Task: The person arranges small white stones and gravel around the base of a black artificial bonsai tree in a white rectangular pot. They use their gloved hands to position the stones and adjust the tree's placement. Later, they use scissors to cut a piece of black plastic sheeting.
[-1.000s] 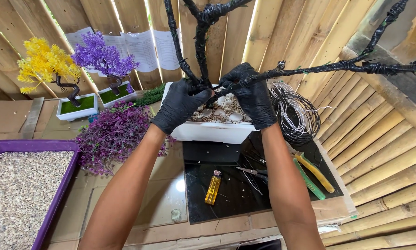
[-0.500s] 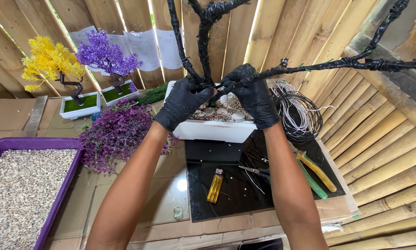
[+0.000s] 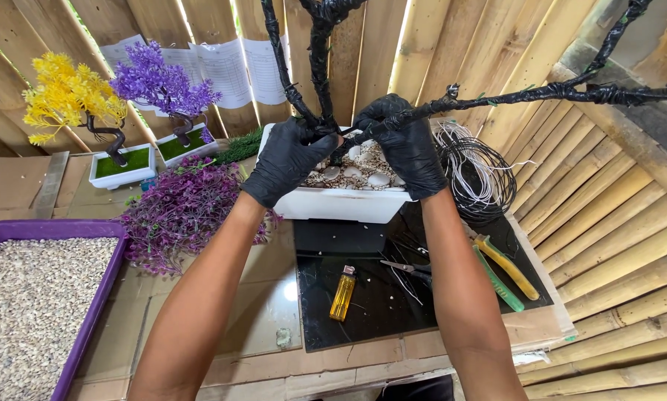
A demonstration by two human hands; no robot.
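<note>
Above the white pot (image 3: 338, 203), left hand (image 3: 287, 160) and right hand (image 3: 406, 147) both gripping black wrapped branches (image 3: 320, 67), gloved fingers clenching near the trunk base.

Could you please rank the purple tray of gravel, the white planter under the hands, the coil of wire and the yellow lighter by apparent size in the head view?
1. Purple tray, cut off by the frame and nearer the camera
2. White planter
3. Coil of wire
4. Yellow lighter

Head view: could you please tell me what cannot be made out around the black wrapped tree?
- Tree trunk: top cut off by the upper edge.
- Trunk base: hidden by the left hand and right hand.
- Long branch: tip runs past the right edge.
- Scissors: too small and dark to read clearly.
</note>
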